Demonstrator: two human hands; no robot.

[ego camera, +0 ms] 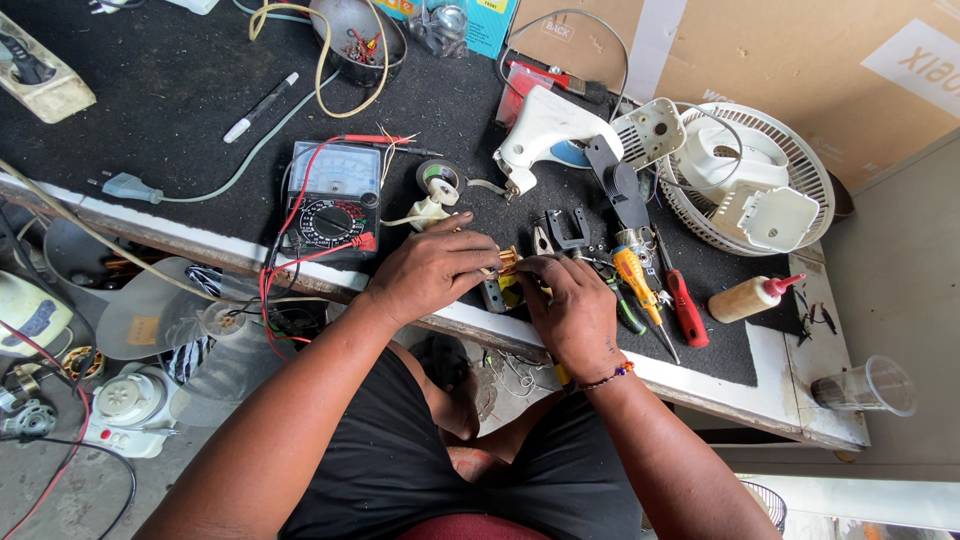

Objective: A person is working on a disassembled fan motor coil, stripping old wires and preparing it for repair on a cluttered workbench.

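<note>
Head view: brown cardboard box (800, 60) with white label at 1 o'clock, teal carton (490, 22) at 12. Left hand (430, 270) and right hand (575, 310) both pinch small brass-yellow part (507, 262) at bench centre, near multimeter (332, 195).

Single head-worn view, looking steeply down from above. Close range over the black-matted worktop (180, 90). Worktop edge runs diagonally; floor visible left.

On my black bench mat (180, 90): analog multimeter (333, 196) with red leads, white marker (260, 107), metal bowl (358, 40), solder reel (439, 180), red screwdriver (683, 300), glue bottle (752, 297), white fan grille (750, 180), clear plastic cup (866, 386) at the bench corner.
</note>
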